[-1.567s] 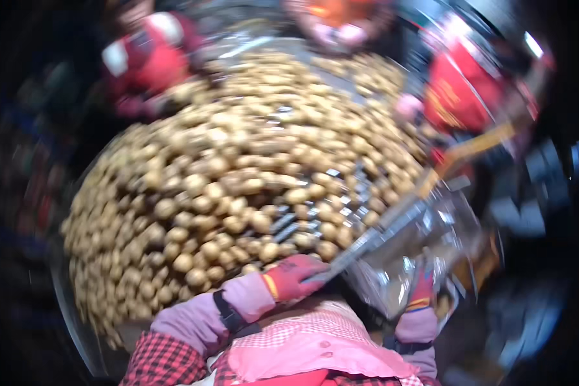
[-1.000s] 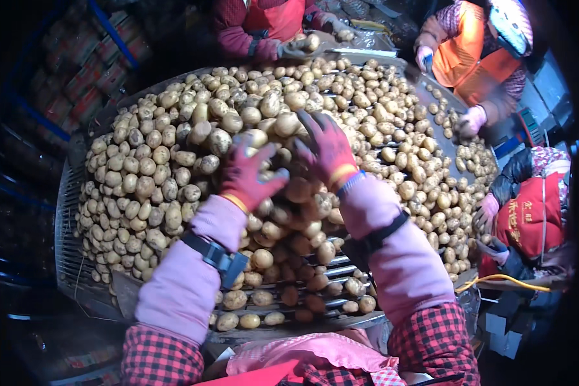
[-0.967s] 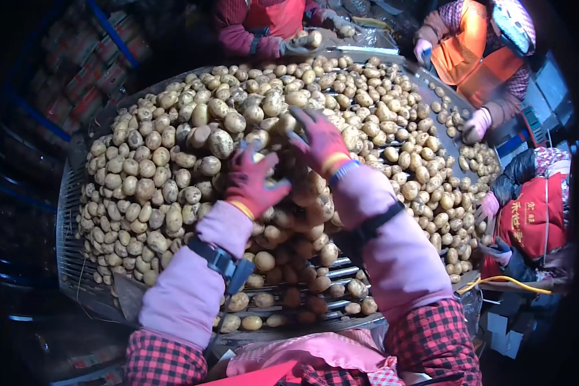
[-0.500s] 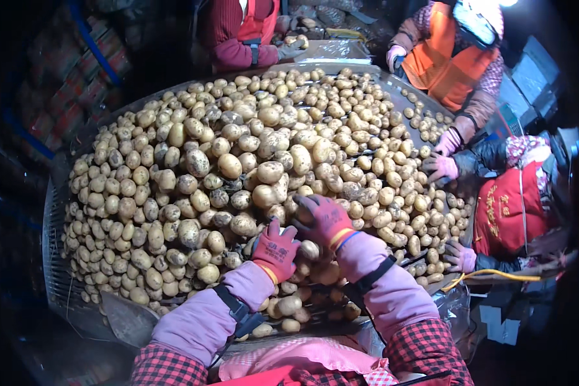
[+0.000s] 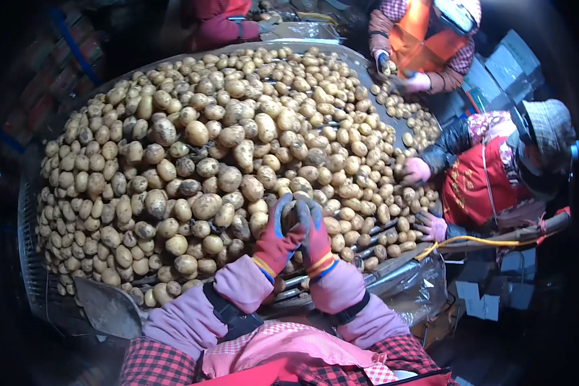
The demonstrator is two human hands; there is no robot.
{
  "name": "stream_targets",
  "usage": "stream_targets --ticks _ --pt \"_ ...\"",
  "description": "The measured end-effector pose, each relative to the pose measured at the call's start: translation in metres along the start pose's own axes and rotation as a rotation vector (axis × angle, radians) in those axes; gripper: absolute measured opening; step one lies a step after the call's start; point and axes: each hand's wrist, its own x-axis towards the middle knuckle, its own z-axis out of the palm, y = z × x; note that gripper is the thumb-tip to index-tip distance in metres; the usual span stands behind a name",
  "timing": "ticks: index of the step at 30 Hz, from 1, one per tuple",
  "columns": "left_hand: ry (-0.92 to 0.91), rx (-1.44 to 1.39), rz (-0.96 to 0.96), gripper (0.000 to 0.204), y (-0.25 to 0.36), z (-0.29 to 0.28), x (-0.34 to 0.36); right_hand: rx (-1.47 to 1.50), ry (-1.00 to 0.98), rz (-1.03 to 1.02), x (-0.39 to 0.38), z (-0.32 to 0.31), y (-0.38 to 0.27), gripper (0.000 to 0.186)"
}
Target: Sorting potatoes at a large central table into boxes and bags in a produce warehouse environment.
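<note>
A wide heap of potatoes (image 5: 206, 206), many smeared with dark soil, covers the sorting table in front of me. My left hand (image 5: 278, 237) and my right hand (image 5: 317, 239), both in red gloves with grey-blue fingers, meet over the near side of the heap. Their fingers curl toward each other around a dark, soiled potato (image 5: 291, 219), mostly hidden by the gloves. More potatoes lie just beyond my fingertips. Below my wrists, metal bars (image 5: 294, 283) of the table show between a few potatoes.
A flat metal scoop-like plate (image 5: 109, 307) leans at the near left edge. Co-workers stand around the right and far sides; one's pink-gloved hands (image 5: 424, 193) touch potatoes. A yellow cord (image 5: 469, 239) runs along the right rim, above clear plastic sheeting (image 5: 424, 283). Boxes (image 5: 511, 61) stand behind.
My hands have come up from the potatoes and drawn together around one potato. The view has shifted. The orange-vested co-worker's hands have pulled back from the heap.
</note>
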Motion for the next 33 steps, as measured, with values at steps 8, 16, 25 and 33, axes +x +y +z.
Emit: stream_targets --ticks 8,16,25,33 --pt "0.278 0.200 -0.225 0.047 0.072 -0.045 -0.093 -0.352 -0.532 0.013 0.075 0.007 -0.052 0.035" --pt "0.527 0.193 -0.193 0.087 0.130 0.008 -0.157 -0.795 -0.532 0.127 0.279 0.080 0.024 0.092" --pt "0.887 0.423 -0.089 0.080 0.132 0.013 -0.136 0.145 -0.674 0.332 0.208 0.066 -0.050 0.035" --pt "1.035 0.706 0.010 0.060 0.134 -0.019 -0.136 -0.970 -0.918 -0.137 0.070 0.139 -0.111 0.053"
